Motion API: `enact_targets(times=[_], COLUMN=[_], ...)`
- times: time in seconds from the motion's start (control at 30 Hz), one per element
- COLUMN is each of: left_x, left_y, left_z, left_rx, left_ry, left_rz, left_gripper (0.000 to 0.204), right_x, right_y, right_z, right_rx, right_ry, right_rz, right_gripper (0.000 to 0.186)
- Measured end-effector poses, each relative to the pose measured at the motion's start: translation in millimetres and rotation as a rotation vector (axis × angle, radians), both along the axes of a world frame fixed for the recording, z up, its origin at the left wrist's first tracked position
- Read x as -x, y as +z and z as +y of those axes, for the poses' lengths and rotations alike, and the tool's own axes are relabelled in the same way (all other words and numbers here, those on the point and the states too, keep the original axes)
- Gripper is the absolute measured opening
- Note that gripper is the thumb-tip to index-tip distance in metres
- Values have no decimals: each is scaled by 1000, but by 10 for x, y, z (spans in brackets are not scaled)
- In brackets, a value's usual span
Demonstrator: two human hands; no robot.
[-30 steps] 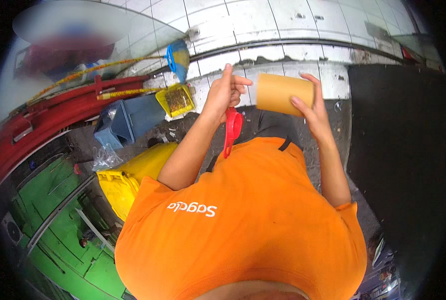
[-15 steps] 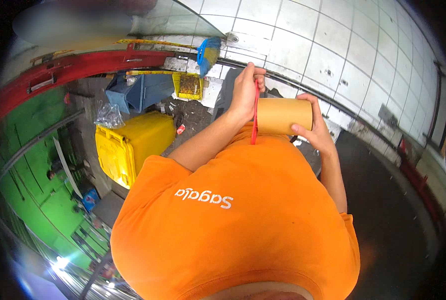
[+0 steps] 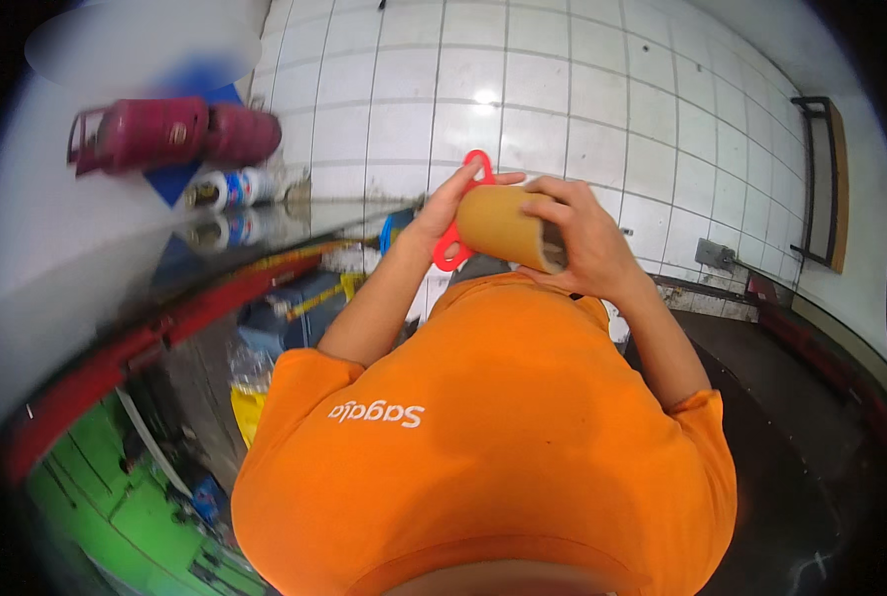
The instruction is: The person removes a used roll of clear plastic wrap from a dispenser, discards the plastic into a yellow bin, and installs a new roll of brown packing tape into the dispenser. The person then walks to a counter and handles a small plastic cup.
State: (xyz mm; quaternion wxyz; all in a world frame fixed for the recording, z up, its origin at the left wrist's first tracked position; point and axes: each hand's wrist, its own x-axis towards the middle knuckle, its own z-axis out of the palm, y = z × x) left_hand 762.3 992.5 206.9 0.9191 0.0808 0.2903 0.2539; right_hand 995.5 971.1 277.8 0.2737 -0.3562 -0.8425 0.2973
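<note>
Between my two hands, in front of the orange shirt, is a brown cardboard tube (image 3: 503,221), tilted so that its hollow right end shows. My right hand (image 3: 591,238) is wrapped round that end, fingers over the top and thumb side below. A flat red plastic piece (image 3: 449,255) with rounded, holed ends lies across the tube's left end. My left hand (image 3: 438,213) presses the red piece against the tube, with the thumb by its upper end and a finger reaching past it. Whether the red piece is fixed to the tube, I cannot tell.
White floor tiles (image 3: 463,119) stretch ahead. Magenta gas cylinders (image 3: 180,134) and a white container (image 3: 233,187) lie far left, beyond a glassy panel. A red beam (image 3: 76,412), a yellow bin (image 3: 248,412) and a blue-grey bin (image 3: 304,313) are nearer left. A dark frame (image 3: 829,184) stands right.
The view has shifted toward the tiles, bringing the gas cylinders in. The tube has tilted, its right end now facing me more. The red piece now shows its flat side.
</note>
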Motion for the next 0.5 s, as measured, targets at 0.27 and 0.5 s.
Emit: enact_targets(times=[0.27,0.5], left_x=[-141,453], left_y=[-543,-406], left_z=[1656,2985], left_rx=[-457,-337], left_ry=[268,683], left_rz=[352,84], left_gripper=[61,60], right_x=[169,582], right_y=[-959,-147], right_z=[1772,3747], right_rx=[594,403], right_ry=[-521,109], right_rz=[318,242], right_gripper=[85,105])
